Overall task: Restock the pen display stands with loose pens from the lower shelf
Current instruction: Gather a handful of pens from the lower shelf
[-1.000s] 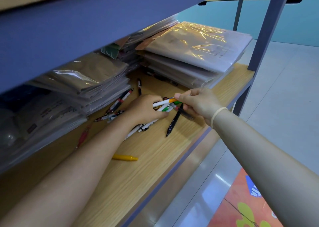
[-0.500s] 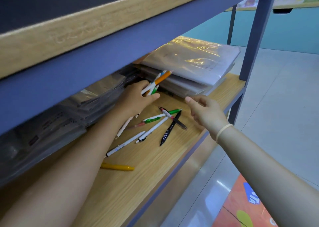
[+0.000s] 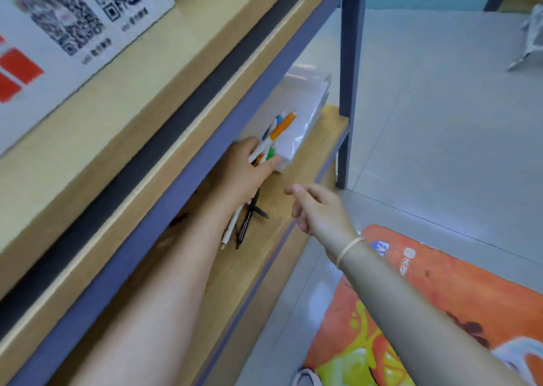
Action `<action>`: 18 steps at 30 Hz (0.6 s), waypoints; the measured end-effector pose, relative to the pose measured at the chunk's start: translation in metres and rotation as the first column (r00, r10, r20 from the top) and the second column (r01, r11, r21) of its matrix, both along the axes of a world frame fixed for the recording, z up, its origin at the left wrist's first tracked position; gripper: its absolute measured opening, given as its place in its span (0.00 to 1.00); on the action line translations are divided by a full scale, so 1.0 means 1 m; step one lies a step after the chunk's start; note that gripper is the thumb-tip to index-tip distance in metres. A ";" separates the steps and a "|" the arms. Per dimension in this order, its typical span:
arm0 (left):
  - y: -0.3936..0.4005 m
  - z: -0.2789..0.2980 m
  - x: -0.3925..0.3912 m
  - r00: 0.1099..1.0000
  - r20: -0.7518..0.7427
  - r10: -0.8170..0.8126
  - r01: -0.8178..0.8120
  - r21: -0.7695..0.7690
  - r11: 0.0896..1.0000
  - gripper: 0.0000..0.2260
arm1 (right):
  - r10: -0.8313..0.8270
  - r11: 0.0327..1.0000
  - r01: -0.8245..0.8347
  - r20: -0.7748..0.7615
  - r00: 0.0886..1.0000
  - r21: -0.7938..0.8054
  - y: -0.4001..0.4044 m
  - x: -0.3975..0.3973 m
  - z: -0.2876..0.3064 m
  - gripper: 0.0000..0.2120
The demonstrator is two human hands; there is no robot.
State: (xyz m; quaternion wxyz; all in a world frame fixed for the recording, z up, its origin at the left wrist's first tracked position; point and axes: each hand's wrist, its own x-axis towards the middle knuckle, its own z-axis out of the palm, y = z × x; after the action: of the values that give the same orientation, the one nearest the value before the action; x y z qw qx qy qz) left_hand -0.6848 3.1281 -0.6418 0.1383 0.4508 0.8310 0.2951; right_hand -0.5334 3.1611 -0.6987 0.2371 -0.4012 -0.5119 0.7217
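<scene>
My left hand [image 3: 245,169] is under the upper shelf and grips a bunch of pens [image 3: 277,131] with white barrels and orange, blue and green ends that stick up past its fingers. My right hand [image 3: 316,208] hovers at the front edge of the lower shelf [image 3: 266,256], fingers loosely curled, holding nothing. Loose pens [image 3: 246,222], black and white ones, lie on the lower shelf just below my left hand. No pen display stand is in view.
A stack of plastic-wrapped packets [image 3: 305,103] sits at the right end of the lower shelf by the grey-blue post [image 3: 351,50]. The upper shelf [image 3: 141,91] carries a QR-code sign [image 3: 73,18]. An orange floor mat [image 3: 417,306] lies on the grey floor.
The view has risen from under the shelf to above it. My left hand keeps the bunch of pens and has lifted off the shelf. My right hand released the pens and drew back toward the edge.
</scene>
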 end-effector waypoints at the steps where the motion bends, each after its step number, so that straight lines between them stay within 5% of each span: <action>1: 0.003 0.004 0.009 0.998 0.055 0.006 -0.006 0.005 1.000 0.14 | -0.011 1.000 0.011 0.008 1.000 -0.016 -0.001 0.007 0.005 0.11; 8: -0.010 0.035 0.091 0.899 0.434 0.049 -0.062 0.015 0.998 0.13 | -0.166 0.972 0.183 0.123 0.978 -0.149 -0.033 0.062 0.042 0.12; 12: -0.031 0.064 0.131 0.745 0.646 0.168 -0.137 -0.097 0.986 0.12 | -0.210 0.917 0.264 0.201 0.957 -0.298 -0.076 0.105 0.068 0.14; 18: -0.070 0.090 0.162 0.509 0.810 0.291 -0.248 -0.185 0.951 0.11 | -0.032 0.892 0.173 0.326 0.945 -0.417 -0.123 0.152 0.115 0.21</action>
State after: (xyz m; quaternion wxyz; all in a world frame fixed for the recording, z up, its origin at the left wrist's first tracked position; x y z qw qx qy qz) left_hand -0.5230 3.0586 -0.5518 0.4755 0.1206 0.7332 0.4709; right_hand -0.3810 3.0382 -0.5839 0.0951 -0.5793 -0.3442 0.7328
